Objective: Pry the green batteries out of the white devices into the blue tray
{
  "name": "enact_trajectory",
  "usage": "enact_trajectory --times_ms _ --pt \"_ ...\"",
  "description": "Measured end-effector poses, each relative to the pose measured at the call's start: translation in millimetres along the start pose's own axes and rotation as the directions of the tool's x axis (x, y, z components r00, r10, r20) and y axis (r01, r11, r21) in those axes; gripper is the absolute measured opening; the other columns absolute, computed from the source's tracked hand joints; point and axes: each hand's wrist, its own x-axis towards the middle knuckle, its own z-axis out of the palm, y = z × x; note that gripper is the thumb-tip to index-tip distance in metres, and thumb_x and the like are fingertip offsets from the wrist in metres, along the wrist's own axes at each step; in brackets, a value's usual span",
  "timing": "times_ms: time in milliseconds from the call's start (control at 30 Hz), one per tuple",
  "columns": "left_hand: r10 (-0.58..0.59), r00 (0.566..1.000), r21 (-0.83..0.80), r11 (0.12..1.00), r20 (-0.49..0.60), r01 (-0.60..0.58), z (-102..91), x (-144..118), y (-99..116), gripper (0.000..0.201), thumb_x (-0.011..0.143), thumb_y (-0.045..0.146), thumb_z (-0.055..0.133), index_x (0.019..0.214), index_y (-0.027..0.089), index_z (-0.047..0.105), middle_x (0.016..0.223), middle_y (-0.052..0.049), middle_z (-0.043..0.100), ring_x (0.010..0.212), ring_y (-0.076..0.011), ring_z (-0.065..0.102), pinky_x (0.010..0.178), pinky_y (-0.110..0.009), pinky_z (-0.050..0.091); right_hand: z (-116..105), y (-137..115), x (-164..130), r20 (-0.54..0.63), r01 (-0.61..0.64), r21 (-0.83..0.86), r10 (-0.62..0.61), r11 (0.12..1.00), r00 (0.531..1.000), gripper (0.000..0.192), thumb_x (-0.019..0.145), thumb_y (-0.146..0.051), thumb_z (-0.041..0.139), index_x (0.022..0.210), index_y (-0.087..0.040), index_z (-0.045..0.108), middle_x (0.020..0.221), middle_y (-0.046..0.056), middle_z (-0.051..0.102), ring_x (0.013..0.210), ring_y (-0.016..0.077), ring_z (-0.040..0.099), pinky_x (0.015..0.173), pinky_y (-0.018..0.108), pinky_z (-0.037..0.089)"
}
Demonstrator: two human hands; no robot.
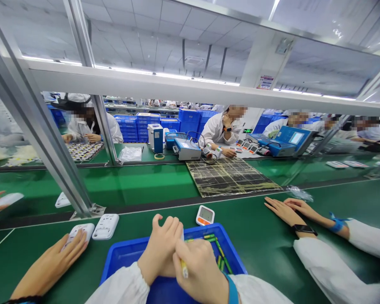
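Head view: we've got both hands over the blue tray [123,255] at 6 o'clock. Left hand [161,249] curled shut, contents hidden; right hand [201,270] pinching a yellow-green battery [184,269], long axis running 12 to 6, which end is forward we can't tell. We'd keep that pinch firm and low over the tray.

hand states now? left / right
Left hand: curled shut over the blue tray; contents can't be told.
Right hand: shut on a yellow-green battery.
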Motion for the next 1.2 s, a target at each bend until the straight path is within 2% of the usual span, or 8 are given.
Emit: enact_trajectory --times_ms 200,333,500,600,733,900,1100,1200 --pt "0.119 0.988 0.053 0.991 0.095 -0.124 14.4 -2 17 0.019 0.078 0.038 0.051 0.088 0.022 0.051 0.089 -0.004 0.054 0.088 -0.0233 0.045 0.092 -0.054 0.025 5 -14 1 0.24 -0.042 -0.283 0.113 0.958 0.964 0.023 0.062 -0.01 0.05 0.082 -0.017 0.058 0.06 0.009 0.065 0.05 0.0251 0.058 0.045 0.031 0.023" --pt "0.139 0.968 -0.057 0.99 0.209 -0.129 3.0 -2 18 0.034 0.062 0.043 0.059 0.087 0.02 0.051 0.089 -0.006 0.053 0.089 -0.026 0.044 0.092 -0.058 0.023 0 -7 5 0.27 -0.121 -0.365 0.229 0.923 0.935 0.029 0.064 -0.01 0.05 0.091 -0.012 0.061 0.063 0.011 0.066 0.049 0.024 0.058 0.045 0.031 0.019" --pt "0.04 0.982 -0.211 0.978 0.184 0.0 -10.9 -1 8 0.04 0.052 0.036 0.059 0.087 0.021 0.05 0.091 -0.005 0.051 0.088 -0.0237 0.043 0.091 -0.055 0.021 -6 14 12 0.101 -0.345 0.041 0.34 0.938 0.935 0.014 0.073 -0.012 0.042 0.063 -0.02 0.046 0.047 -0.003 0.047 0.042 0.0122 0.041 0.047 0.028 0.019" --pt "-0.063 0.983 -0.257 0.961 0.172 0.106 -15.0 1 4 0.043 0.044 0.032 0.059 0.084 0.019 0.049 0.088 -0.004 0.049 0.084 -0.0215 0.042 0.087 -0.05 0.025 -5 23 18 -0.001 -0.459 0.357 0.492 0.813 0.871 0.021 0.066 -0.015 0.041 0.055 -0.022 0.026 0.045 -0.007 0.029 0.043 0.0097 0.031 0.045 0.023 0.022" --pt "-0.124 0.978 -0.296 0.94 0.168 0.17 -17.8 3 2 0.043 0.042 0.031 0.058 0.082 0.02 0.047 0.085 -0.003 0.048 0.081 -0.0203 0.04 0.082 -0.045 0.026 -2 26 21 -0.04 -0.456 0.561 0.573 0.691 0.819 0.021 0.062 -0.018 0.04 0.054 -0.024 0.022 0.048 -0.008 0.024 0.045 0.0092 0.027 0.043 0.022 0.023" --pt "-0.125 0.978 -0.286 0.943 0.167 0.169 -18.4 4 0 0.042 0.042 0.03 0.056 0.081 0.02 0.048 0.085 -0.003 0.048 0.082 -0.0205 0.04 0.083 -0.045 0.024 1 24 16 -0.024 -0.445 0.55 0.545 0.707 0.838 0.021 0.064 -0.017 0.04 0.054 -0.024 0.023 0.047 -0.008 0.026 0.045 0.0091 0.029 0.044 0.022 0.024" --pt "-0.087 0.984 -0.255 0.959 0.157 0.126 -18.7 3 1 0.038 0.043 0.029 0.054 0.08 0.02 0.048 0.086 -0.004 0.049 0.083 -0.0225 0.041 0.084 -0.047 0.024 -4 21 11 -0.01 -0.326 0.329 0.349 0.886 0.937 0.023 0.072 -0.014 0.042 0.059 -0.022 0.024 0.047 -0.008 0.028 0.041 0.0082 0.026 0.045 0.024 0.018" --pt "-0.106 0.986 -0.269 0.953 0.13 0.138 -23.1 3 0 0.038 0.043 0.028 0.054 0.079 0.02 0.048 0.085 -0.003 0.049 0.082 -0.0216 0.042 0.084 -0.047 0.024 -9 26 12 -0.034 -0.305 0.216 0.319 0.928 0.947 0.022 0.071 -0.013 0.041 0.06 -0.022 0.025 0.048 -0.008 0.025 0.043 0.0095 0.023 0.047 0.027 0.015"
